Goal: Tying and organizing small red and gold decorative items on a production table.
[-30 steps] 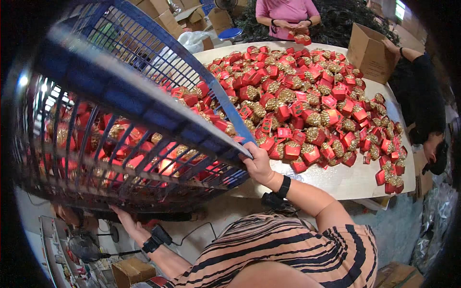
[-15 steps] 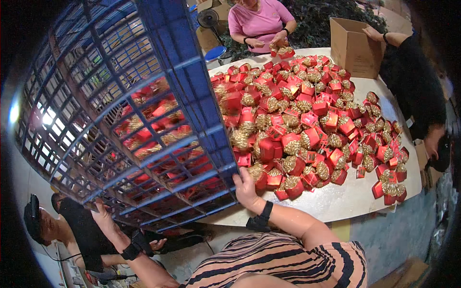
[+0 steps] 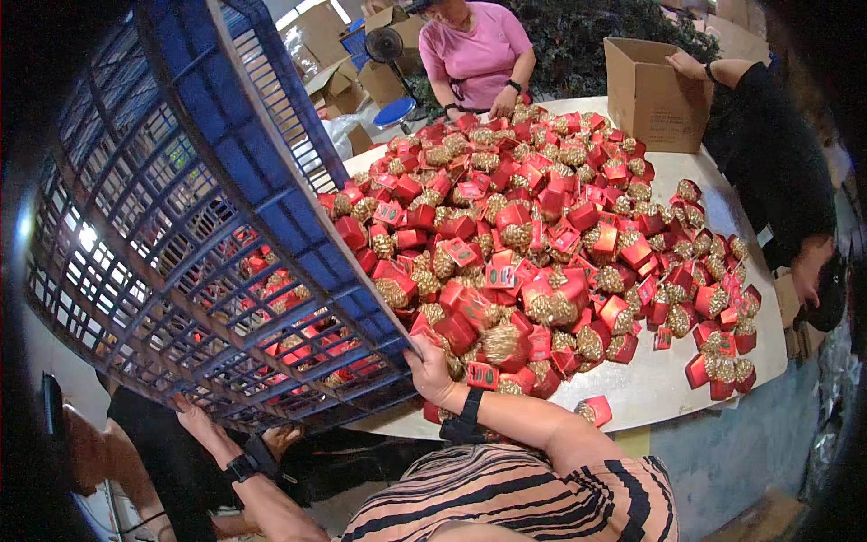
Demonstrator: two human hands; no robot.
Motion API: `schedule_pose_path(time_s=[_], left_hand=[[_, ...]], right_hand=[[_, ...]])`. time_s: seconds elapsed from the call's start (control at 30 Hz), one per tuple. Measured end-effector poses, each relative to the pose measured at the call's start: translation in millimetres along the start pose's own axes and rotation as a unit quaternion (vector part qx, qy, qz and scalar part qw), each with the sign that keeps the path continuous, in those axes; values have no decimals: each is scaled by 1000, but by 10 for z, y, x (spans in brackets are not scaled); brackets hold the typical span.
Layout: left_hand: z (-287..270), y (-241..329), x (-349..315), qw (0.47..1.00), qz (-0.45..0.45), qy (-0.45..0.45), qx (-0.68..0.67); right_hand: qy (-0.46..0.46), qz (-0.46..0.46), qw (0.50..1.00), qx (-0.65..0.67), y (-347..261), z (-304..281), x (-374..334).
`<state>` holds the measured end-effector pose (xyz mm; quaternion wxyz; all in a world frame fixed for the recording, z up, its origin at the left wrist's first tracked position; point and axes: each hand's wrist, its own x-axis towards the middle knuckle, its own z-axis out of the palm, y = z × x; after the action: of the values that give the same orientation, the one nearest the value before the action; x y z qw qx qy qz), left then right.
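Observation:
A big blue plastic crate (image 3: 194, 262) with slatted walls is tipped on its side over the table, its open mouth toward the pile. My right hand (image 3: 435, 372) grips the crate's rim at its near corner. My left hand (image 3: 204, 428) holds the crate low, near its base; its fingertips are partly hidden behind the slats. Red-and-gold ornaments (image 3: 542, 235), small red box-like pieces with bumpy gold parts and little tags, lie heaped before the mouth. More of them show through the crate's slats.
The pale table (image 3: 650, 384) carries the heap. Across it a person in pink (image 3: 474, 54) has both hands at the pile. At right, a dark-sleeved person's hand (image 3: 688, 68) touches an open cardboard box (image 3: 655, 104). A dark-clothed person (image 3: 149, 443) is close behind the crate. A fan (image 3: 384, 45) stands far back.
The crate has swung left and tipped back from the heap, with both hands still on it. More ornaments lie spread on the table, one near its front edge. The person in pink has lowered their hands.

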<state>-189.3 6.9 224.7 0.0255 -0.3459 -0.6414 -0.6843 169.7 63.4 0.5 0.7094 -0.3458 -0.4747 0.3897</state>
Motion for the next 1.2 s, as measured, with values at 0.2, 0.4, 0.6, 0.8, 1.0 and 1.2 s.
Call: schedule_pose_path(time_s=[0.2,0.4,0.6,0.8,1.0,1.2], left_hand=[[16,187,118,999,45,17,-5],[438,802,342,947,241,-141,160],[978,874,-988,866,454,68,200],[752,-55,-1770,887,348,-82,292],[330,-1529,-2141,957,-226,-75,165],[378,-2296,-2747,832,-466,-288,95]], right_hand=[[-15,51,997,64,64,115,-55],[64,155,977,128,813,477,-255],[45,273,960,48,1068,196,-29],[57,425,856,287,1335,282,-198],[46,437,823,360,1153,167,-171],[15,451,819,355,1030,184,-6]])
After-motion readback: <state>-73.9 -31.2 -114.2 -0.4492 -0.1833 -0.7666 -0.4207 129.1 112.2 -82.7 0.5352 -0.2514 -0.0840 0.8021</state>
